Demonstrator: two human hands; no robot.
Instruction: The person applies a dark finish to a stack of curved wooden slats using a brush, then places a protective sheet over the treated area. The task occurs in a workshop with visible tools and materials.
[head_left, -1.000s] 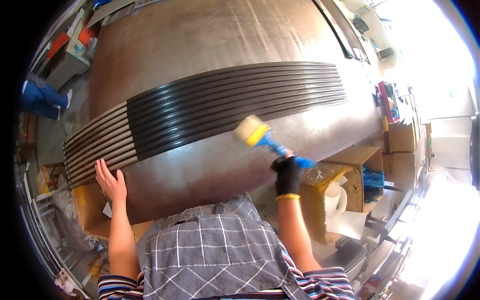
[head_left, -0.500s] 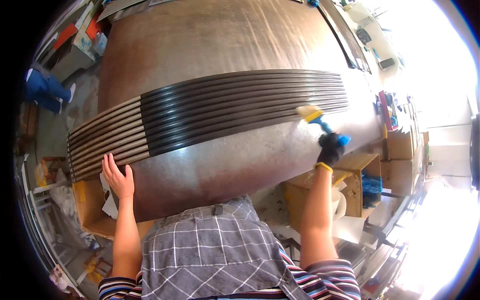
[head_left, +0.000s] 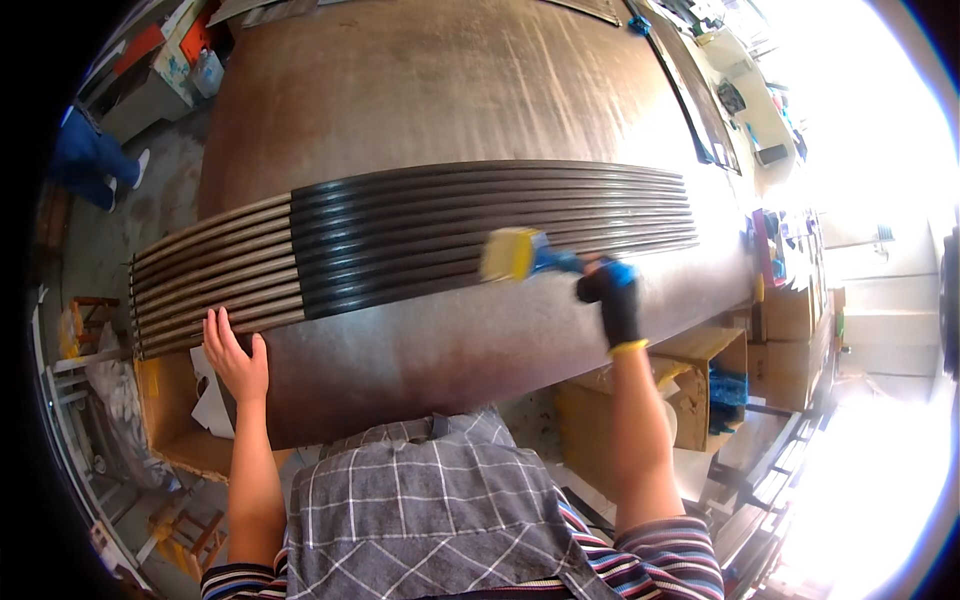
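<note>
Long, thin, parallel strips (head_left: 420,230): dark lengths smooth, glossy, light streaking along the ridges; pale tan left ends (head_left: 250,262) duller. Broad brown-grey tabletop (head_left: 430,90): metal-looking, smooth, stained, soft sheen. Flat brush with blue handle (head_left: 560,262): pale bristles matt, handle plastic-looking. Black yellow-cuffed glove (head_left: 621,312): matt fabric. Grey white-checked apron (head_left: 420,500): matt woven cloth.

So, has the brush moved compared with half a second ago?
Yes, leftward: measured along the rods, the brush has gone from near their right ends to about the middle of their dark stretch.
</note>
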